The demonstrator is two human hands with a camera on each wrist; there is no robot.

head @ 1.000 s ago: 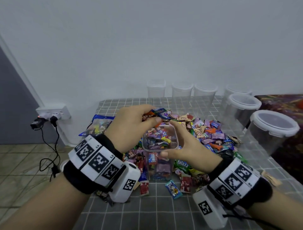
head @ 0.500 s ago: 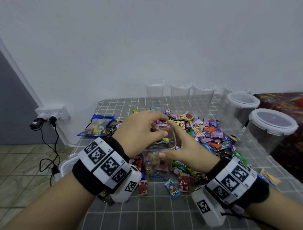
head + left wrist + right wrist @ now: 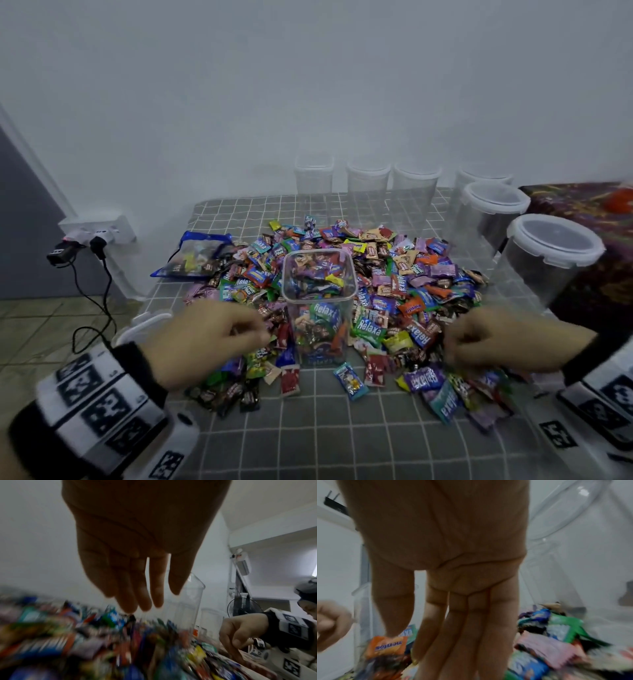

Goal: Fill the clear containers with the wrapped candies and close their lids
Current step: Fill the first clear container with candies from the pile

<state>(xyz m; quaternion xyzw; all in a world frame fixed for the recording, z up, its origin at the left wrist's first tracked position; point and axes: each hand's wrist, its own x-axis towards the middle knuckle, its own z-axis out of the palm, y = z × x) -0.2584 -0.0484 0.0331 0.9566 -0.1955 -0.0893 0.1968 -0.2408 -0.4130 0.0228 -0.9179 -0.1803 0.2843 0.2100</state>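
Observation:
A clear square container (image 3: 318, 301) stands open in the middle of the candy pile (image 3: 404, 274), partly filled with wrapped candies. My left hand (image 3: 260, 329) is low over the candies left of it, fingers stretched out and holding nothing in the left wrist view (image 3: 145, 601). My right hand (image 3: 448, 346) reaches down into the candies right of the container. In the right wrist view its fingers (image 3: 462, 635) are straight and the thumb tip touches an orange candy (image 3: 388, 646). Both hands are blurred and apart from the container.
A white clip lid (image 3: 144, 325) lies at the table's left edge. Empty clear containers (image 3: 368, 185) line the back, and two round lidded ones (image 3: 551, 253) stand at the right. A blue candy bag (image 3: 198, 255) lies back left. Wall socket with cables (image 3: 96, 233) is off the table's left.
Both hands have let go of the container's rim and dropped to the candy pile, left hand to its left, right hand to its right. The container stands alone.

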